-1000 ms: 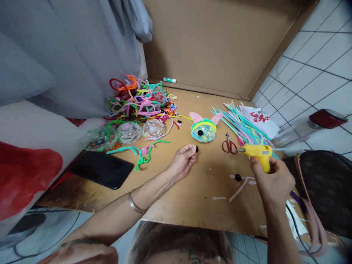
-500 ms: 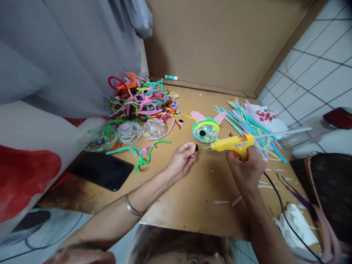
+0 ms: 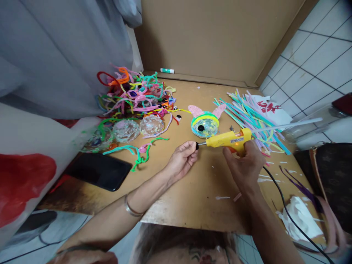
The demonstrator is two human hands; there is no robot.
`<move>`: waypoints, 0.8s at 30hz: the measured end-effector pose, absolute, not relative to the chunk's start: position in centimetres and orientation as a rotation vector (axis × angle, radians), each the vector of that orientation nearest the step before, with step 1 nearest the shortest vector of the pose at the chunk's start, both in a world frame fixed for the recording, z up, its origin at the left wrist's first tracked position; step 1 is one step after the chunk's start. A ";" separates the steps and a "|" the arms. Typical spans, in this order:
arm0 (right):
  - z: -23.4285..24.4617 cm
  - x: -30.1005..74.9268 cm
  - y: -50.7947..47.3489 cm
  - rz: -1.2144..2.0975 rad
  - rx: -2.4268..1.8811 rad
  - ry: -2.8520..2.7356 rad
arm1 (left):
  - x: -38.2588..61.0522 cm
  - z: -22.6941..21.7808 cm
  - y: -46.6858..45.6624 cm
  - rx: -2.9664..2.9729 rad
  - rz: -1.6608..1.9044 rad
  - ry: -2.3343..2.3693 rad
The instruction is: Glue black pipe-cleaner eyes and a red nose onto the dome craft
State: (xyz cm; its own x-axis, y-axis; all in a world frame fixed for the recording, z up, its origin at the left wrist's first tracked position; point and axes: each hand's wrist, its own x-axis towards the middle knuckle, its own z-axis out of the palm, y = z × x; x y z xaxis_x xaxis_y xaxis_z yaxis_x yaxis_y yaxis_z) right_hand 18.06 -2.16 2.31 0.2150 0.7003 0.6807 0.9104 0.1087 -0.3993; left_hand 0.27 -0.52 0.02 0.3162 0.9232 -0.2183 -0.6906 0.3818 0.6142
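Between thumb and fingers, my left hand (image 3: 183, 157) pinches a small round black piece (image 3: 197, 146), its kind hard to make out. My right hand (image 3: 246, 163) grips a yellow hot glue gun (image 3: 228, 140) with a long clear glue stick (image 3: 288, 125) sticking out of its back. The gun's metal nozzle meets the black piece, or is very close to it. Just behind them sits a clear plastic dome (image 3: 208, 127) banded in green and yellow, with two pink pipe-cleaner ears and one black round spot on its front.
A tangled heap of coloured pipe-cleaner pieces (image 3: 137, 93) lies at the back left, near clear domes (image 3: 152, 125) and a black phone (image 3: 100, 170). Straight pipe cleaners (image 3: 253, 113) lie at the right. The gun's cord (image 3: 277, 187) runs past crumpled tissue (image 3: 299, 220) and a brown bag (image 3: 330, 176).
The glue gun has moved left, bringing its nozzle from a small gap away up to the black piece. My left hand keeps its pinch in nearly the same place. The view has shifted slightly.
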 end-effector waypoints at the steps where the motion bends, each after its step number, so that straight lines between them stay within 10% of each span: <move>1: 2.2 18.1 -2.2 -0.309 -1.639 -1.542 | 0.3 0.0 -0.5 0.453 1.108 0.596; 24: 2.0 18.7 -2.3 -0.345 -1.565 -1.585 | 0.3 0.3 -0.6 0.466 1.090 0.569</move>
